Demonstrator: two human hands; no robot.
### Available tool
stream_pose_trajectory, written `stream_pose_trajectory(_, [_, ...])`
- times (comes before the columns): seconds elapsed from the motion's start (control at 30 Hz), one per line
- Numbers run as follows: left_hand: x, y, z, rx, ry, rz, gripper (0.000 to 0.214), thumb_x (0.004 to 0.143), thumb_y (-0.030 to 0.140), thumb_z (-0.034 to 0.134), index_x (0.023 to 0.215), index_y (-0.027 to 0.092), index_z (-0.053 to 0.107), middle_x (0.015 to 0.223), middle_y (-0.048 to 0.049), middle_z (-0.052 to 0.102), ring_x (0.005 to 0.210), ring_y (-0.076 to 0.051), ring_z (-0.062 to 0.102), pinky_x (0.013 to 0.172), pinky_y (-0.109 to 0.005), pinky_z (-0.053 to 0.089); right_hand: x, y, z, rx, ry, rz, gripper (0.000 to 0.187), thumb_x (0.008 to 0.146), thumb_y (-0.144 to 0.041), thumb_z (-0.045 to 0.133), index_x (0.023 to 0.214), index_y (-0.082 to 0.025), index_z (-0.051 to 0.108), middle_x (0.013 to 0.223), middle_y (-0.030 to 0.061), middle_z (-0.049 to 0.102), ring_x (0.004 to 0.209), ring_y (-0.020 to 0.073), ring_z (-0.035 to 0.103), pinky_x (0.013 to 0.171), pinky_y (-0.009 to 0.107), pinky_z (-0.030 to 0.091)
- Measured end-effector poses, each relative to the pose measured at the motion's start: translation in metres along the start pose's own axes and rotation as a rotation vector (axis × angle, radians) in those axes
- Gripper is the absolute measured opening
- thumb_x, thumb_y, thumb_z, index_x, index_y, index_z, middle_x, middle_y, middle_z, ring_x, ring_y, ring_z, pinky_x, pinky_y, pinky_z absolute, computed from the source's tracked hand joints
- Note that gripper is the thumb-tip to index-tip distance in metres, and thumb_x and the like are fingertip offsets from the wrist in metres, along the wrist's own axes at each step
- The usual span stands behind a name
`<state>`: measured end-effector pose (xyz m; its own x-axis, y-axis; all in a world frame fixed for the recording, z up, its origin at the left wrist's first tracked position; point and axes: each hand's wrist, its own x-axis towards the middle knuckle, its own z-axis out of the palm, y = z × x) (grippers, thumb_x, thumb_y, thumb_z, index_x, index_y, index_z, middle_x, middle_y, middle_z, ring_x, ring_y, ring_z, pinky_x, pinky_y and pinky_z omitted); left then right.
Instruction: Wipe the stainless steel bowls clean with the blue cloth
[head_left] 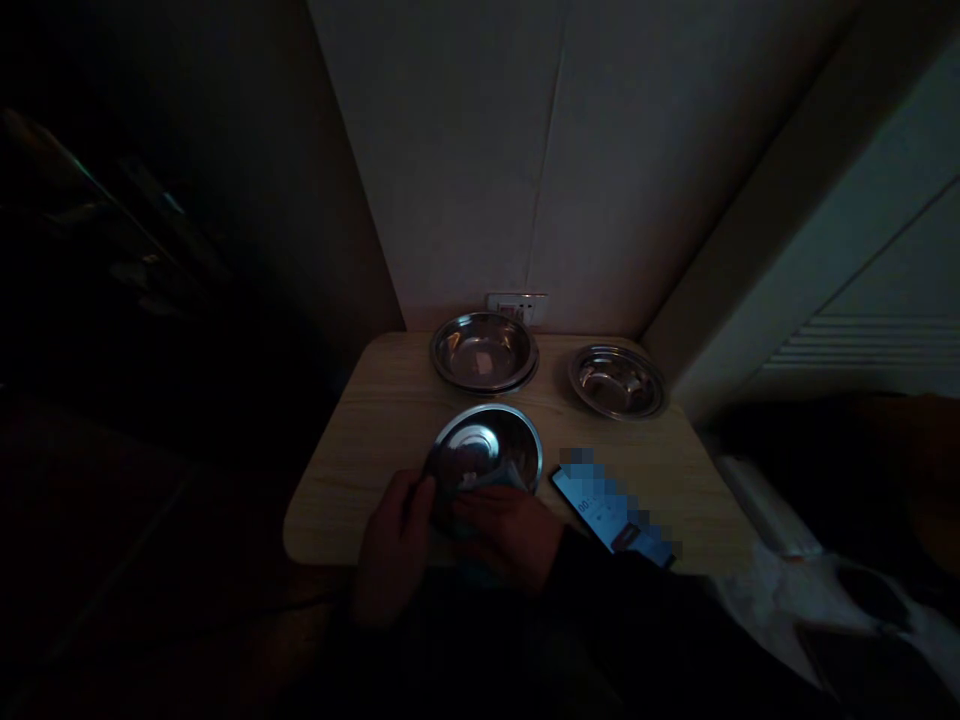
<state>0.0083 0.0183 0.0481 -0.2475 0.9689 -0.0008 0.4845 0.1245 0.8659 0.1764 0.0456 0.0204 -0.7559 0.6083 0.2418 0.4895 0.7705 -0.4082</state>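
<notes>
A steel bowl (491,440) is tilted up at the near edge of a small wooden table (360,440). My left hand (394,545) grips its left rim, fingers closed around it. My right hand (510,530) presses a grey cloth (487,478) against the bowl's lower inside, fingers curled on the cloth. The scene is very dark, so finger detail is faint.
A larger steel bowl (484,352) sits at the back of the table, and a smaller steel bowl (616,380) at the back right. A lit phone (611,505) lies to the right of my hands. A wall socket (516,304) is behind the bowls.
</notes>
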Motion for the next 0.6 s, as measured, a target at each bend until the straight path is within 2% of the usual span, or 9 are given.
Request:
stream_pose_trajectory(0.1, [0.002,0.0,-0.006,0.007,0.003,0.007,0.026,0.083,0.045,0.041,0.082,0.022,0.054,0.072,0.0006,0.06,0.069,-0.017,0.056,0.064,-0.026,0.043,0.006,-0.008,0.009,0.072,0.066,0.007,0.042,0.086,-0.031,0.055,0.125,-0.014,0.049,0.123,0.0101,0.059,0.113,0.019,0.053,0.094,0.031,0.043])
stream_pose_trajectory(0.23, [0.005,0.001,-0.011,0.019,-0.015,0.002,0.026,0.083,0.045,0.043,0.078,0.022,0.055,0.068,0.002,0.058,0.064,-0.015,0.054,0.061,-0.025,0.042,-0.004,0.002,0.003,-0.07,-0.035,-0.038,0.044,0.082,-0.033,0.06,0.122,-0.016,0.053,0.12,0.0093,0.06,0.11,0.0243,0.055,0.091,0.039,0.044])
stream_pose_trajectory(0.33, [0.005,0.002,-0.007,-0.012,0.001,-0.016,0.027,0.082,0.046,0.045,0.081,0.022,0.056,0.071,0.0015,0.06,0.067,-0.015,0.055,0.062,-0.025,0.043,-0.013,0.011,-0.003,-0.163,-0.053,-0.033,0.043,0.081,-0.034,0.062,0.119,-0.016,0.054,0.117,0.0087,0.062,0.106,0.0256,0.057,0.087,0.04,0.045])
stream_pose_trajectory(0.47, [-0.006,-0.004,0.008,-0.139,0.002,-0.088,0.03,0.079,0.05,0.046,0.083,0.021,0.055,0.075,-0.0007,0.062,0.071,-0.017,0.058,0.066,-0.028,0.045,-0.012,0.008,0.005,-0.191,0.057,0.042,0.038,0.083,-0.034,0.06,0.117,-0.016,0.056,0.111,0.0081,0.065,0.102,0.0244,0.058,0.081,0.04,0.046])
stream_pose_trajectory(0.6, [-0.025,-0.019,0.018,-0.213,0.056,-0.139,0.031,0.08,0.048,0.047,0.09,0.02,0.054,0.087,-0.0045,0.064,0.081,-0.02,0.059,0.074,-0.031,0.045,-0.002,-0.005,0.021,-0.123,0.144,0.051,0.038,0.086,-0.035,0.056,0.118,-0.015,0.054,0.114,0.0094,0.064,0.105,0.0234,0.057,0.084,0.039,0.045])
